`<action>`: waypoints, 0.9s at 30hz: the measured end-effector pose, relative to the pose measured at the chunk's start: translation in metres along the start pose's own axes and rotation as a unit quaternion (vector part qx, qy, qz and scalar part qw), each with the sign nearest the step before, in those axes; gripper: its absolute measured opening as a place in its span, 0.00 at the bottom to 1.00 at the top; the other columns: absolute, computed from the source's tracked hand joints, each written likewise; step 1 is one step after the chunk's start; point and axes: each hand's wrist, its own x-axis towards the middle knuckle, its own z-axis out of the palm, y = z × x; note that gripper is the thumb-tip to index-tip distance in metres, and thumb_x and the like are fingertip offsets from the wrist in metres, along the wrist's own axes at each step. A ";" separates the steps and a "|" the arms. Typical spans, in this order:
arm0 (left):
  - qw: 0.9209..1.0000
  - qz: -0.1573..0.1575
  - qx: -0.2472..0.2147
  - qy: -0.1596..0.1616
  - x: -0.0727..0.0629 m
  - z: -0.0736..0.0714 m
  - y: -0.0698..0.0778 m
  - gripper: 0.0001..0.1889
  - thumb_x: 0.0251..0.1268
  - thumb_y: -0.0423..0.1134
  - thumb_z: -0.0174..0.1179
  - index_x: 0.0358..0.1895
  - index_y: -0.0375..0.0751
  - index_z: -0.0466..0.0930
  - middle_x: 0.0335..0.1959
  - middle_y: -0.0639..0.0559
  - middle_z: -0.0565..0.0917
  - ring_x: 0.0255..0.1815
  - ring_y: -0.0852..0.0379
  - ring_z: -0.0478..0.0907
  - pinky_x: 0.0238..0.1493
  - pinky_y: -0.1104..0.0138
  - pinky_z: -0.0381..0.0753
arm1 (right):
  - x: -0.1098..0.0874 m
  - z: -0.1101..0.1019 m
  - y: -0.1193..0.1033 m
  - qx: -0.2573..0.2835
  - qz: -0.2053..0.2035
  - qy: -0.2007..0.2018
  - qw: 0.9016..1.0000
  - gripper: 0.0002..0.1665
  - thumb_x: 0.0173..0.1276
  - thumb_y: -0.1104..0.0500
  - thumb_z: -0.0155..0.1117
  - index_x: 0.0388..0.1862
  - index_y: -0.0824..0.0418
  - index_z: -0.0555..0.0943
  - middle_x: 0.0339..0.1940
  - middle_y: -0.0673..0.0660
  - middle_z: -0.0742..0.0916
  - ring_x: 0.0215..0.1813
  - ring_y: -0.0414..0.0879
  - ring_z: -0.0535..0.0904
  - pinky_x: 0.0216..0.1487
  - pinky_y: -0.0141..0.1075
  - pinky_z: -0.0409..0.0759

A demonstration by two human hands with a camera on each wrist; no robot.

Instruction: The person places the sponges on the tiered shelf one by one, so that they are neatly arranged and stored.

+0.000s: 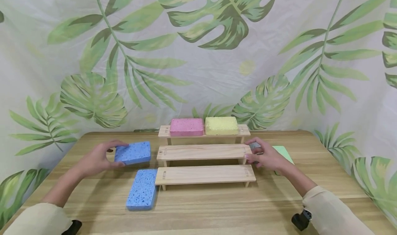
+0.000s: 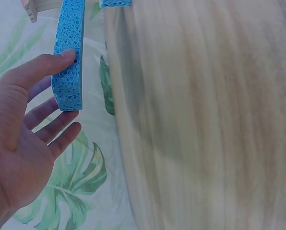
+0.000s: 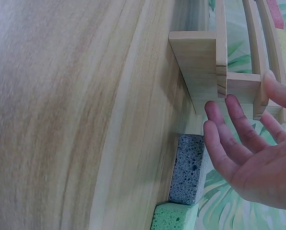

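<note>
My left hand pinches a blue sponge at its left end, thumb on one face and fingers on the other. The sponge is held over the table, left of a three-tier wooden rack. At the rack's right side, my right hand holds the end of the middle tier between thumb and index finger. The other fingers of that hand extend loosely below the tier in the right wrist view. A pink sponge and a yellow sponge sit side by side on the top tier.
Another blue sponge lies on the table by the rack's lower left corner. To the right of the rack are a grey sponge and a green sponge, partly hidden by my right hand. A leaf-print cloth hangs behind.
</note>
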 end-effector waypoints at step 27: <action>0.997 0.071 0.008 0.016 0.008 -0.017 0.030 0.31 0.46 0.38 0.84 0.57 0.40 0.85 0.55 0.46 0.85 0.52 0.63 0.80 0.49 0.63 0.83 | 0.001 -0.001 0.001 -0.002 -0.004 -0.001 1.000 0.31 0.76 0.61 0.67 0.70 0.68 0.65 0.42 0.66 0.88 0.47 0.60 0.87 0.40 0.49 0.84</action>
